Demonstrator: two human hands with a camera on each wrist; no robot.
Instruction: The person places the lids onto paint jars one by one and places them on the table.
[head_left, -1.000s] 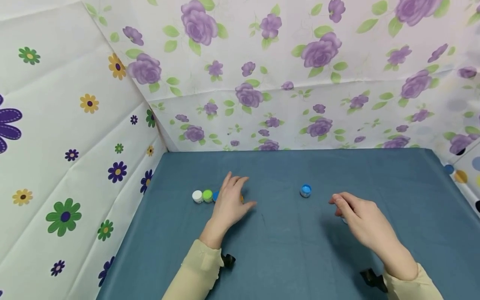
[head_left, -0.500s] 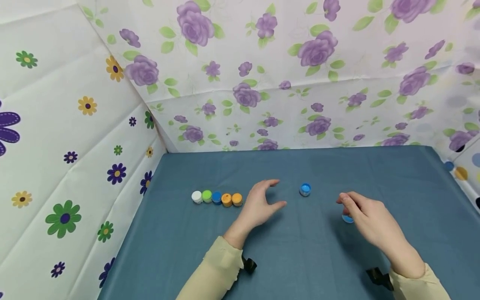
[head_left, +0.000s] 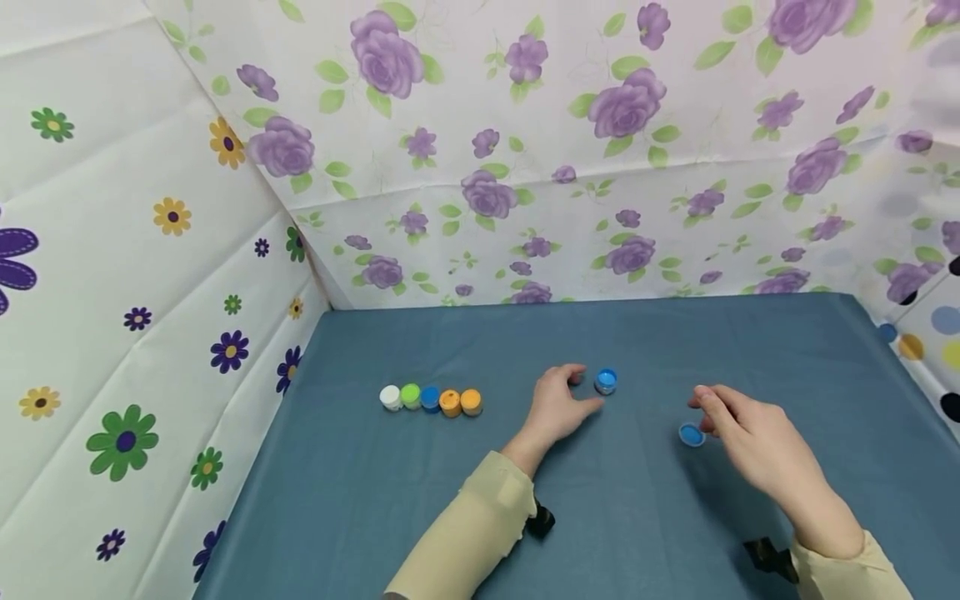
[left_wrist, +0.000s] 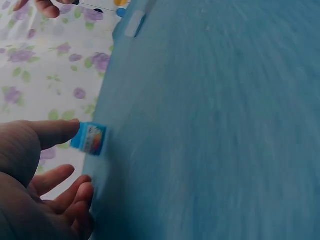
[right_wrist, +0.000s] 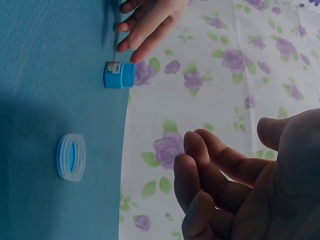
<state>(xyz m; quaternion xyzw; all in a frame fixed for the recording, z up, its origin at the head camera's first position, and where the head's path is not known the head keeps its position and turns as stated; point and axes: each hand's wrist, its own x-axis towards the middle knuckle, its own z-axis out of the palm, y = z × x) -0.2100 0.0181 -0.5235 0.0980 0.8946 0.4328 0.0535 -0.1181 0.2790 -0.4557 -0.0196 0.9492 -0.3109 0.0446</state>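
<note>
A small open blue paint jar stands upright on the table, its label showing in the left wrist view. Just left of it, my left hand reaches in with thumb and fingers spread apart. A narrow gap separates the fingertips from the jar in the head view. The jar's round lid lies on the cloth with its blue inside upward. Over and to the right of that lid hovers my right hand, fingers loosely bent. Nothing is between its thumb and fingers in the right wrist view.
Several lidded paint jars form a touching row on the left: a white one, a green one, a blue one and orange ones. A blue cloth covers the table, with a flowered sheet behind.
My left hand has moved right, away from the row of jars and up to the open blue jar. The right hand has shifted slightly right, uncovering the lid.
</note>
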